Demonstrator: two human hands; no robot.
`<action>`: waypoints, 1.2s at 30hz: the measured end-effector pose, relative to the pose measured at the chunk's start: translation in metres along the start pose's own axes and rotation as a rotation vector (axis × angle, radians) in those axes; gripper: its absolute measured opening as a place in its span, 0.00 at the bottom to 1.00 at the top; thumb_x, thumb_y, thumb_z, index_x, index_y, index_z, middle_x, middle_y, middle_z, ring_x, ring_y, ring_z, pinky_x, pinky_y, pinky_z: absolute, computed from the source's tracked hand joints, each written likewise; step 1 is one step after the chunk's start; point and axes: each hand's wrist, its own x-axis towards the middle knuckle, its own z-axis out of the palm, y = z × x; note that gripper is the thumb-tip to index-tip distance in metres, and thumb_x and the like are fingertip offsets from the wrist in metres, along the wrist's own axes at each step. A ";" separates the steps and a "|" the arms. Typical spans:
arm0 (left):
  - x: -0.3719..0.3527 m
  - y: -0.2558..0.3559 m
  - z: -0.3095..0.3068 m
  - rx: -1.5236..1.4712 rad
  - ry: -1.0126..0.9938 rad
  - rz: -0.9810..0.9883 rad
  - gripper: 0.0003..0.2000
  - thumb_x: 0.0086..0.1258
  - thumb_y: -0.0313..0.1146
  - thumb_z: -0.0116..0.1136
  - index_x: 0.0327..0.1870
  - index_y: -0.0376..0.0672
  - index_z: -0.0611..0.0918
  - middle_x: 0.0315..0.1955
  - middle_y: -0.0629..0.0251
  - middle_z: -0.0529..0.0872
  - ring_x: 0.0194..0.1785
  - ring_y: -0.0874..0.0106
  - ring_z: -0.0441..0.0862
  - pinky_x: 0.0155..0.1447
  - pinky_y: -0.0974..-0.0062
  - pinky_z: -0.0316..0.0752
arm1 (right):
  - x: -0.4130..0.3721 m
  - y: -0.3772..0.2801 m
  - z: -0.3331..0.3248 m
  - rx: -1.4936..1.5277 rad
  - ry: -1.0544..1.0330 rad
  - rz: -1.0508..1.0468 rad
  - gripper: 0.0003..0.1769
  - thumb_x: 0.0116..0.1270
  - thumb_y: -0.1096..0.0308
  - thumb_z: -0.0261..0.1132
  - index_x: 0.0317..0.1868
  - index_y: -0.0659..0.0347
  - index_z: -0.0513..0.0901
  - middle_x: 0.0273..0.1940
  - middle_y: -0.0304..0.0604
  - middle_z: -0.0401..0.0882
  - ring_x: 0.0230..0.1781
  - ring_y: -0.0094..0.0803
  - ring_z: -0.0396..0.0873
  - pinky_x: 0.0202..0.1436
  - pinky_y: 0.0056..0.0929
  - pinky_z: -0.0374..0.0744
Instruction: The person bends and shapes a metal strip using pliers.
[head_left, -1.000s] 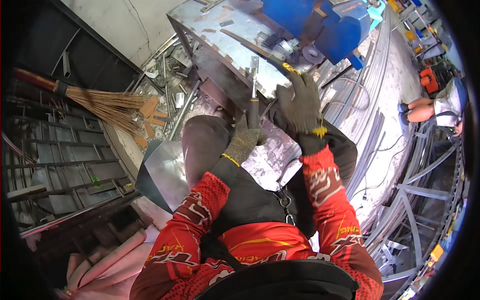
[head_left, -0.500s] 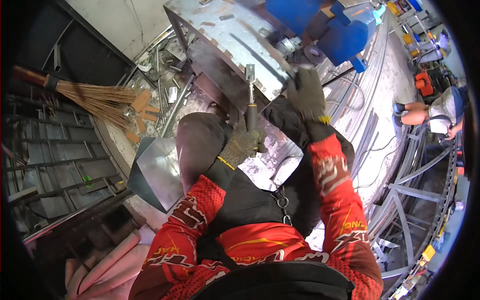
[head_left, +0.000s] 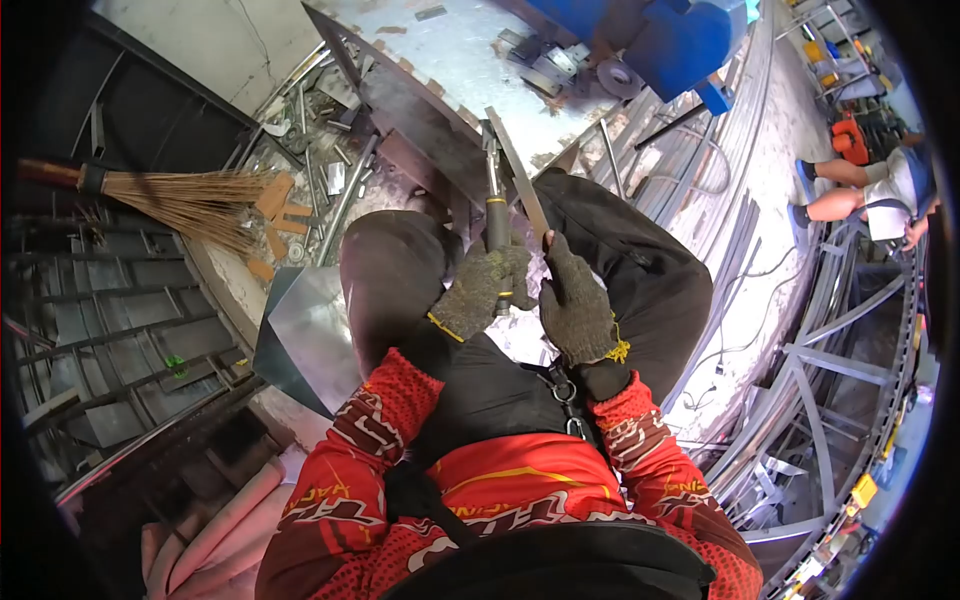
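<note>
My left hand [head_left: 482,290] is closed around the dark grip of a silver-shafted tool [head_left: 495,205] with yellow bands, pointing away from me between my knees. In my right hand [head_left: 578,310] is a long flat metal bar [head_left: 518,170], gripped near its lower end with the thumb along it. The bar slants up to the left, and its far end lies close beside the tool's silver head. Both hands wear dark knitted gloves with yellow cuffs. The metal table [head_left: 450,60] stands just beyond the far ends of the tool and bar.
A blue machine [head_left: 680,50] and a grey disc [head_left: 622,78] are at the table's far right. To the left lie a broom [head_left: 180,200], metal scraps and a sheet-metal piece [head_left: 315,325]. Long metal strips [head_left: 740,250] cover the right floor. A person [head_left: 860,190] is at far right.
My right hand has drawn back from the table edge toward my lap, bringing the flat bar off the table. My left hand keeps the tool, a little lower. My view has shifted slightly.
</note>
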 end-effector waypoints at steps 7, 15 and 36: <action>0.001 -0.002 0.002 -0.001 0.000 -0.031 0.14 0.76 0.32 0.62 0.56 0.40 0.74 0.28 0.65 0.79 0.23 0.70 0.80 0.28 0.65 0.86 | -0.029 -0.017 -0.004 0.006 -0.039 0.113 0.40 0.66 0.76 0.66 0.80 0.52 0.70 0.49 0.55 0.84 0.42 0.56 0.85 0.43 0.49 0.83; 0.003 -0.001 -0.003 0.119 0.022 0.011 0.12 0.74 0.32 0.63 0.52 0.41 0.75 0.29 0.66 0.79 0.25 0.70 0.81 0.32 0.67 0.88 | 0.005 -0.012 -0.004 0.314 0.080 0.336 0.37 0.69 0.75 0.65 0.78 0.60 0.68 0.41 0.55 0.84 0.37 0.42 0.87 0.43 0.39 0.85; 0.007 0.013 0.000 0.181 0.012 -0.041 0.15 0.78 0.43 0.63 0.50 0.40 0.80 0.31 0.62 0.85 0.26 0.68 0.86 0.29 0.69 0.85 | 0.017 -0.005 -0.003 0.999 -0.219 0.596 0.17 0.83 0.60 0.60 0.62 0.63 0.76 0.35 0.35 0.78 0.31 0.20 0.75 0.33 0.24 0.77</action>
